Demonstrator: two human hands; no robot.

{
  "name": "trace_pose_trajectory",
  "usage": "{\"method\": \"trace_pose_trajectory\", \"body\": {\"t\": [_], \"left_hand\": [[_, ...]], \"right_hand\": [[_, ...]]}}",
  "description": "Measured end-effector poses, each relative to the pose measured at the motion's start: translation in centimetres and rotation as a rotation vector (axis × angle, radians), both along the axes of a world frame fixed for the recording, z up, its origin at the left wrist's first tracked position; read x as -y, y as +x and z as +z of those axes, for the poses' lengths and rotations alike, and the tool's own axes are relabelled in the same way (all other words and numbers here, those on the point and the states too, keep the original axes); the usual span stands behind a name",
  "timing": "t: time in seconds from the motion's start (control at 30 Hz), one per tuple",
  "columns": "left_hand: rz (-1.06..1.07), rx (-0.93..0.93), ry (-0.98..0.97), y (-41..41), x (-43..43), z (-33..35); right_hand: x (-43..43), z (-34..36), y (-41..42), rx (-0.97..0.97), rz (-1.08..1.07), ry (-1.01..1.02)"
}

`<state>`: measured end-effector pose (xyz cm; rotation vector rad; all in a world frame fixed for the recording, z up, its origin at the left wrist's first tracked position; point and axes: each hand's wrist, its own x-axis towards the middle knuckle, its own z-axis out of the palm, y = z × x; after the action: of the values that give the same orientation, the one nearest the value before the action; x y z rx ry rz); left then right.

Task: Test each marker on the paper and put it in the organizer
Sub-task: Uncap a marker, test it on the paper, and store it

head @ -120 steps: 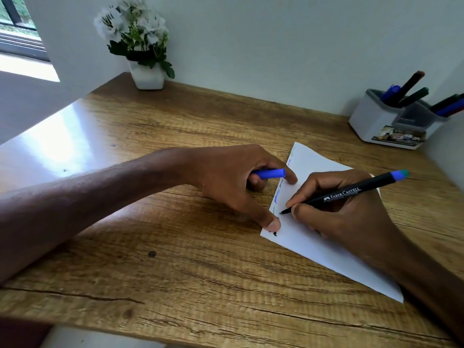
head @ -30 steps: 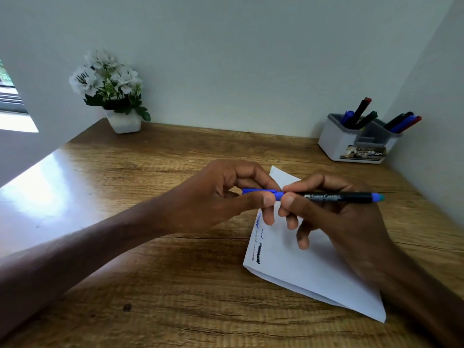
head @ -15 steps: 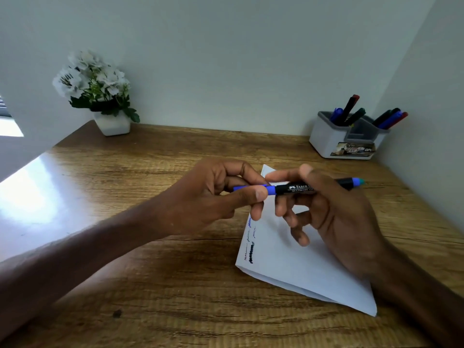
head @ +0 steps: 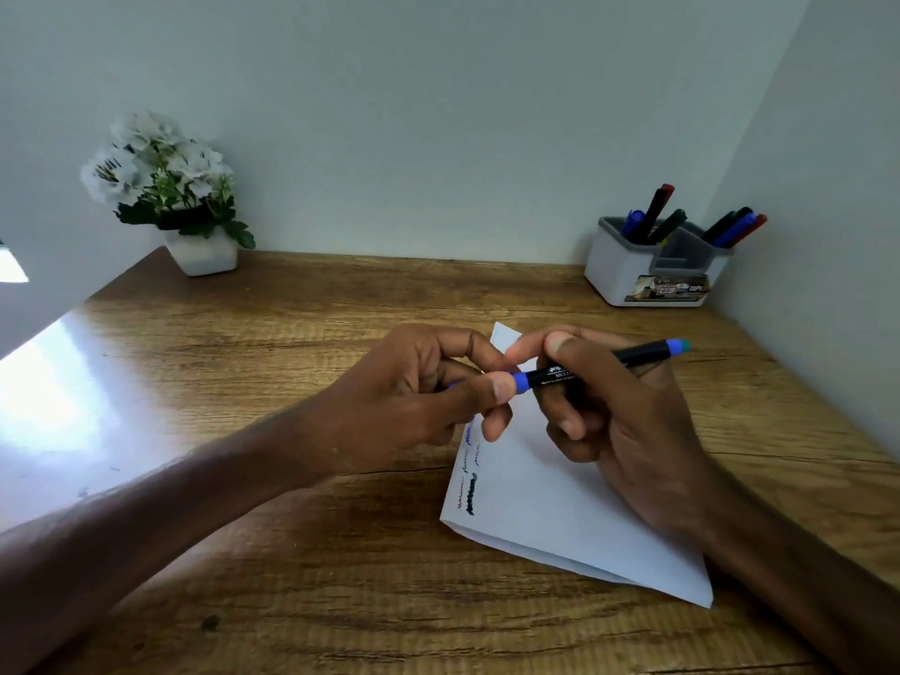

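A black marker (head: 609, 365) with a blue end is held level above the white paper (head: 550, 518). My right hand (head: 628, 421) grips its barrel. My left hand (head: 419, 397) pinches the blue cap (head: 520, 382), which sits on the marker's tip. Several short scribbles in red, blue and black run along the paper's left edge (head: 468, 479). The white and grey organizer (head: 618, 275) stands at the back right corner with several markers upright in its compartments.
A white pot of white flowers (head: 195, 246) stands at the back left of the wooden desk (head: 292, 552). Walls close in behind and on the right. Bright glare lies on the desk's left side.
Four seconds ago my right hand wrote on the paper while my left held the cap apart. Both hands have since lifted and the cap has been brought onto the marker's tip.
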<state>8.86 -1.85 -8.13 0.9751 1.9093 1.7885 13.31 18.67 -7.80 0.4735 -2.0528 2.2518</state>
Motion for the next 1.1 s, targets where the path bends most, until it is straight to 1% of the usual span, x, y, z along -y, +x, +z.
{"method": "trace_pose_trajectory", "body": {"t": [0.07,0.13,0.2,0.3,0.33,0.4,0.47,0.53,0.63,0.7,0.83,0.87,0.9,1.0,1.07,1.1], "left_hand": [[0.046,-0.013,-0.004,-0.1,0.0,0.2],[0.129,-0.051,-0.015,0.0,0.0,0.5],[0.216,-0.089,-0.015,-0.1,0.2,0.7],[0.354,-0.137,0.027,-0.7,0.4,1.4],[0.385,-0.15,0.044,-1.0,0.3,1.7],[0.419,-0.183,0.079,-1.4,-0.2,2.3],[0.414,-0.234,0.092,-1.8,-1.3,2.9],[0.385,-0.306,0.075,-2.1,-2.7,3.7],[0.333,-0.475,0.0,-2.6,-5.1,4.7],[0.304,-0.55,-0.061,-3.1,-6.7,5.5],[0.285,-0.493,-0.095,-5.6,-8.9,6.1],[0.296,-0.503,-0.169,-6.8,-9.3,5.8],[0.309,-0.544,-0.299,-8.0,-9.5,5.4],[0.269,-0.643,-0.763,-12.0,-10.0,3.5],[0.214,-0.66,-0.949,-13.6,-10.2,2.2],[0.199,-0.66,-1.003,-14.1,-10.2,1.7]], "right_hand": [[0.0,0.3,0.1,0.02,0.021,0.036],[-0.2,0.6,0.1,-0.009,-0.004,0.088],[-0.7,0.9,-0.1,-0.059,-0.105,0.097],[-1.9,1.0,-0.5,-0.116,-0.244,0.058],[-2.4,1.1,-0.5,-0.146,-0.273,0.091],[-2.9,0.9,-0.6,-0.23,-0.325,0.256],[-3.2,0.7,-0.7,-0.326,-0.394,0.461],[-3.3,0.7,-0.8,-0.403,-0.462,0.586],[-3.4,0.9,-0.9,-0.464,-0.51,0.601],[-3.9,1.3,-1.1,-0.493,-0.557,0.593],[-6.6,2.3,-2.7,-0.414,-0.719,0.645],[-7.3,2.9,-3.1,-0.409,-0.749,0.641],[-7.9,3.5,-3.5,-0.413,-0.774,0.627],[-9.7,5.5,-5.0,-0.415,-0.813,0.574],[-10.6,6.7,-6.1,-0.439,-0.853,0.598],[-10.9,7.3,-6.8,-0.462,-0.878,0.615]]}}
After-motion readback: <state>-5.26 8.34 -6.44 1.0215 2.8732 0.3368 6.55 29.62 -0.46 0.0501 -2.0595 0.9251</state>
